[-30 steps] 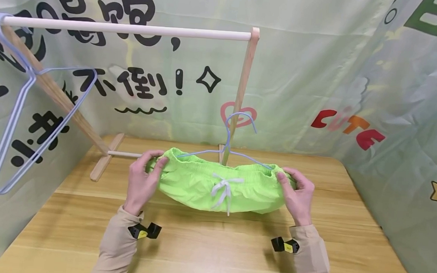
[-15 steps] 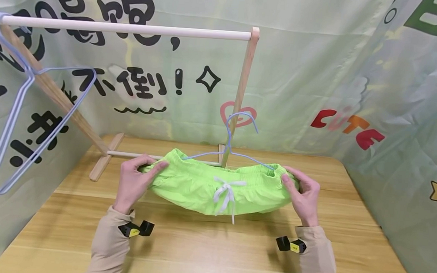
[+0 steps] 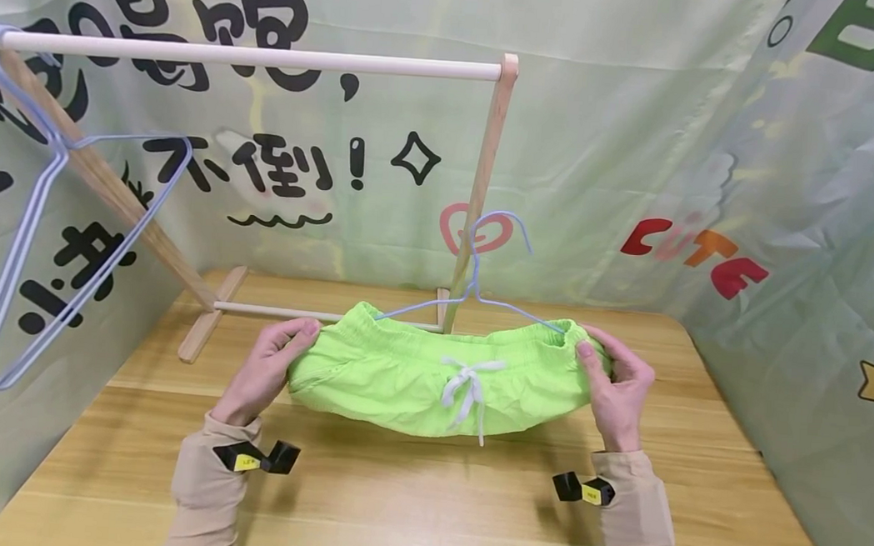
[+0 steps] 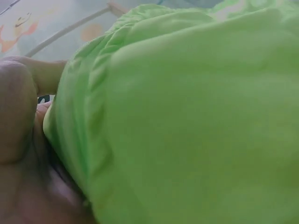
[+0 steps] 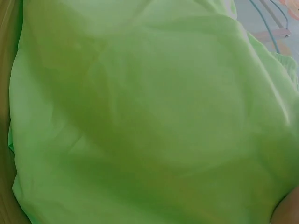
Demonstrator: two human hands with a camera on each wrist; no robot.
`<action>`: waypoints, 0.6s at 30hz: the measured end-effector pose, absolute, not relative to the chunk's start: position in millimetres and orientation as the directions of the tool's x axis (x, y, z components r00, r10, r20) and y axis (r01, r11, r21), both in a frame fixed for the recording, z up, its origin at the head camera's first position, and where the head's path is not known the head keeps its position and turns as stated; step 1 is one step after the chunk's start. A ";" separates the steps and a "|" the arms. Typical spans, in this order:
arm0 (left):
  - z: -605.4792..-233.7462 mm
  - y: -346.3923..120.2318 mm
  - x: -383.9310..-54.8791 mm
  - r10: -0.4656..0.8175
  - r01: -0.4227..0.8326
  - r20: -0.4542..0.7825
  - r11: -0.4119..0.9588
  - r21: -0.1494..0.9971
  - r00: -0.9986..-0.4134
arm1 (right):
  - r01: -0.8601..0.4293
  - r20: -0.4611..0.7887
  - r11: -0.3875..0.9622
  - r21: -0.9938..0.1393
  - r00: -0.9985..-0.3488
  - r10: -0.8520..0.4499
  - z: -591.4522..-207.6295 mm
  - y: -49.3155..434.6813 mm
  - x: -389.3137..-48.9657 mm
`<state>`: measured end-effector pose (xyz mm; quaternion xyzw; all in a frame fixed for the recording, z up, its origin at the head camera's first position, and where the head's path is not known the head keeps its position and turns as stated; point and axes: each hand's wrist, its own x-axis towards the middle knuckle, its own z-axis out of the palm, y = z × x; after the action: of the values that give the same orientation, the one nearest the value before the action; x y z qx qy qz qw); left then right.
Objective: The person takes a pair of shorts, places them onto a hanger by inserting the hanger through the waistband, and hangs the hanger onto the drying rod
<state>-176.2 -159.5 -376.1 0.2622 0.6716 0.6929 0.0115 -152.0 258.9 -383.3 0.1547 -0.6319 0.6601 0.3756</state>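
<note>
Bright green shorts [image 3: 400, 388] with a gathered waistband and a white drawstring bow [image 3: 466, 383] are stretched sideways above the table. A thin lilac clothes hanger [image 3: 474, 284] rises from the waistband, hook up; its lower part is hidden inside the cloth. My left hand [image 3: 269, 367] pinches the left end of the waistband, thumb at the very edge. At the other end my right hand [image 3: 618, 388] grips the waistband, with the thumb in front and the fingers behind. Green cloth [image 4: 187, 116] fills most of the left wrist view, and the shorts [image 5: 140, 116] cover most of the right one.
A clothes rack with a white rail [image 3: 270, 58] and wooden posts [image 3: 484, 167] stands at the back left. Lilac hangers [image 3: 26, 239] hang at the rail's left end. Beneath is a wooden table [image 3: 408, 505]; a printed curtain [image 3: 602, 149] encloses the back and sides.
The shorts and hanger have shifted right, and the hook has risen slightly. My right hand moved right with them; my left hand moved outward, its thumb now at the waistband's edge.
</note>
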 end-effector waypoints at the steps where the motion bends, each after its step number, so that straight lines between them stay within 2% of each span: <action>1: -375.8 -159.1 -176.0 0.392 0.319 0.353 -0.152 0.935 -0.849 | -0.700 0.685 0.075 -0.710 -0.661 0.307 -383.3 259.0 -152.1; 6: -373.1 -156.9 -173.8 0.445 0.274 0.387 -0.298 0.914 -0.807 | -0.737 0.706 0.045 -0.675 -0.626 0.332 -383.2 258.9 -151.8; 13: -366.1 -154.4 -167.1 0.487 0.274 0.426 -0.353 0.895 -0.762 | -0.756 0.696 -0.027 -0.654 -0.615 0.371 -383.5 259.5 -153.6; 18: -361.8 -152.5 -163.8 0.472 0.305 0.462 -0.373 0.877 -0.751 | -0.764 0.698 -0.045 -0.643 -0.610 0.375 -382.1 258.3 -154.1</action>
<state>-163.8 -152.5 -361.8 0.3484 0.5573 0.7516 0.0557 -154.1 258.3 -382.1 0.1742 -0.5592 0.7015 0.4060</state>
